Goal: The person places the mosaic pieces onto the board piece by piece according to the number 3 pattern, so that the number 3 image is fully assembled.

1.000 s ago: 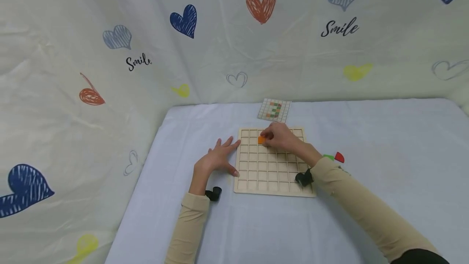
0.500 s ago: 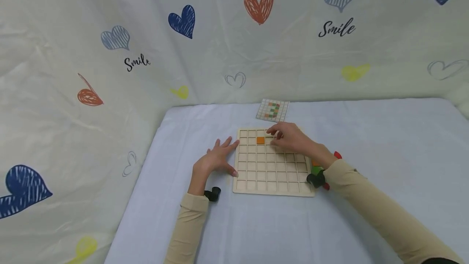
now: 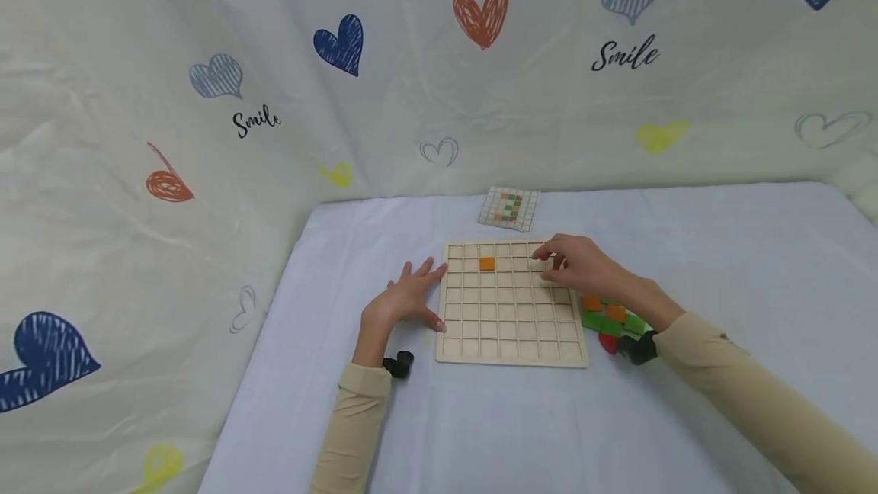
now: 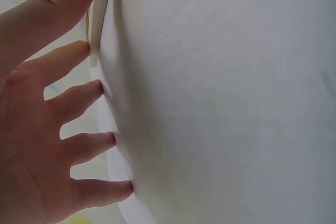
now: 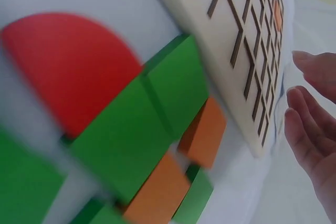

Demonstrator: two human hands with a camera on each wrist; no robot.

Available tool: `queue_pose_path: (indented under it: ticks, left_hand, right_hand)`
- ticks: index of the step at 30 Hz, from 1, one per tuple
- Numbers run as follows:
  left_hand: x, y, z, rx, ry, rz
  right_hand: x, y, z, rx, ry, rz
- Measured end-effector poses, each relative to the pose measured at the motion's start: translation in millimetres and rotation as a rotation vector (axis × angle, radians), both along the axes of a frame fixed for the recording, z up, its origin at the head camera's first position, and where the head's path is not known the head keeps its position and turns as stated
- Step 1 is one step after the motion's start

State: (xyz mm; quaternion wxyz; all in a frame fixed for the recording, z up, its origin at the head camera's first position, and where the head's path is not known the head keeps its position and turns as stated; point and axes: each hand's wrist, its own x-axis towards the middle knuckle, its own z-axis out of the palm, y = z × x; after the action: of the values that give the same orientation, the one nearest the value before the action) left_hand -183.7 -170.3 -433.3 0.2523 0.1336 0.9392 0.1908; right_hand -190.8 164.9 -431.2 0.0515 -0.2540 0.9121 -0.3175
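Fingers parted, right hand (image 3: pixel 583 265) holding nothing

Orange tile (image 3: pixel 487 264) lies in a board (image 3: pixel 511 319) cell; I judge placement complete. Left hand (image 3: pixel 401 302), spread, touches the board's left edge. Next, I judge: pinch from the loose tiles (image 3: pixel 616 313) at its right.

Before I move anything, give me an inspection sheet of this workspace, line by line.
Surface: white cloth-covered table.
Job's things: pale wooden grid board, an orange square tile in its second row from the far edge; loose green blocks, orange blocks and a red round-edged block right of it; small printed grid card beyond it.
Clutter: nothing seen.
Grippers: left hand, fingers spread at the board's left edge; right hand over the board's far right part, fingers bent and holding nothing.
Cables: nothing seen.
Surroundings: white backdrop printed with hearts and "Smile".
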Motion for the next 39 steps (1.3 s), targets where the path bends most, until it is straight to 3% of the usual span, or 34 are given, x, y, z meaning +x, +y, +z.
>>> queue_pose_path:
  ticks: [9,22,30,39]
  left_hand:
    - [0.5,1.6,0.9,0.006,-0.005,0.01]
    - [0.3,-0.5,-1.8,0.016,-0.003,0.007]
    - [1.1,-2.4,-2.5,0.018,0.005,0.017]
    - [1.7,-0.1,-3.1,0.018,0.008,0.015]
  right_hand:
    - [19.9,38,2.2,0.059,0.016,-0.033]
    - [31.1,76,-5.5,0.171,-0.064,-0.118]
    - [30.5,78,-13.9,0.18,-0.072,-0.113]
    - [30.3,71,-14.7,0.141,-0.158,-0.148]
